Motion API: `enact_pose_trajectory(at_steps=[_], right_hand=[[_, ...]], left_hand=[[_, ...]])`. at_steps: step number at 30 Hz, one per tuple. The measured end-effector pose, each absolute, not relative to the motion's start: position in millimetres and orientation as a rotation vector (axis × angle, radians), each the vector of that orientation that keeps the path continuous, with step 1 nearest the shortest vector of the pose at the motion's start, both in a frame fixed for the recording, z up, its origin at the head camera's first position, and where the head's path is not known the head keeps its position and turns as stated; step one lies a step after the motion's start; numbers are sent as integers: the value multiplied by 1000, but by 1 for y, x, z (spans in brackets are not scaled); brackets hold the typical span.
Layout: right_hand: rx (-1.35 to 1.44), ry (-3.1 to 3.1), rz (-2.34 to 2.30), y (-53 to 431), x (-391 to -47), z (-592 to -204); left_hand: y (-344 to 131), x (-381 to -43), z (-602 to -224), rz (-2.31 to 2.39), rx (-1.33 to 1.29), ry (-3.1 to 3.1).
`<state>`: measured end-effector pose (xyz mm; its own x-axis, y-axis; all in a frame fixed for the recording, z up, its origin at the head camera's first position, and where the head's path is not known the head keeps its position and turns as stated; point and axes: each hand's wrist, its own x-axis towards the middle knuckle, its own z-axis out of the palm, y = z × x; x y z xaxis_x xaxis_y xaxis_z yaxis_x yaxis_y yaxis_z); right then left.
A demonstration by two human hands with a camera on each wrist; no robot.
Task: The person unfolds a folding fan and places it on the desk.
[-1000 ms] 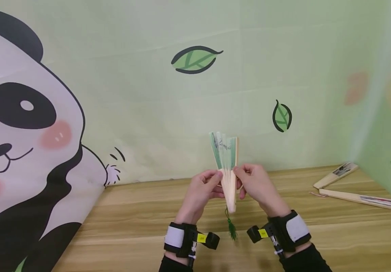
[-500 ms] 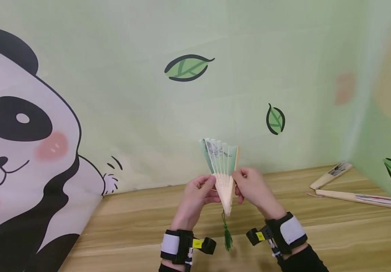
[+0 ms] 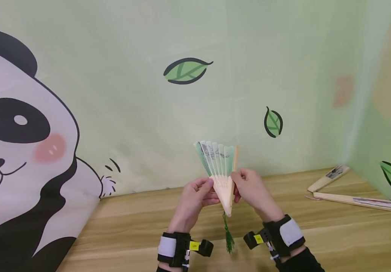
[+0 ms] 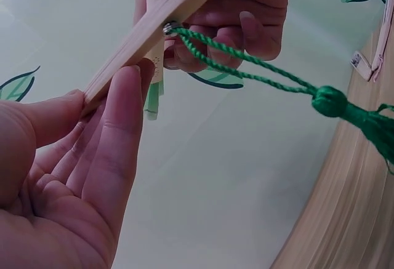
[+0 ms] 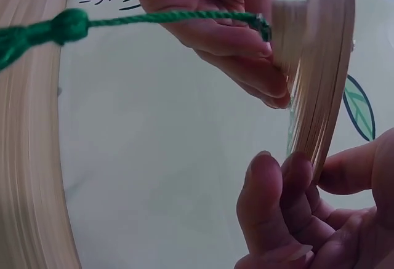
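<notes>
A folding fan (image 3: 223,185) with pale wooden ribs and a green printed leaf is partly spread, held upright above the table. My left hand (image 3: 195,200) pinches its left edge between thumb and fingers. On the opposite edge, my right hand (image 3: 252,190) grips the outer rib with the thumb in front and fingers curled behind. From the pivot at the bottom hangs a green tassel (image 3: 228,238). The left wrist view shows the tassel's cord looped through the metal pivot of the fan (image 4: 148,29). In the right wrist view the stacked ribs of the fan (image 5: 320,72) appear edge-on.
Two folded fans lie at the right of the wooden table (image 3: 131,226): a shorter-looking fan (image 3: 328,178) near the back and a longer fan (image 3: 358,201) in front of it. A green backdrop (image 3: 131,113) with a panda and leaves rises behind.
The fan has spread wider, its left edge swinging out to the left as my left hand shifts with it. The right hand keeps its grip. The head view has tilted slightly.
</notes>
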<state>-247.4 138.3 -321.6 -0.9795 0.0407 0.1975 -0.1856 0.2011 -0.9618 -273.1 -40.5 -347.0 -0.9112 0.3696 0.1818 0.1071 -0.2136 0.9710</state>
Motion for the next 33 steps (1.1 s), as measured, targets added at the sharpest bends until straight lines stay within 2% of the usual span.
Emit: enact_pose_trajectory(at_steps=[33], right_hand=[[24, -2115, 2057, 139, -247, -315]], left_hand=[[-51, -274, -345, 2342, 541, 1847]])
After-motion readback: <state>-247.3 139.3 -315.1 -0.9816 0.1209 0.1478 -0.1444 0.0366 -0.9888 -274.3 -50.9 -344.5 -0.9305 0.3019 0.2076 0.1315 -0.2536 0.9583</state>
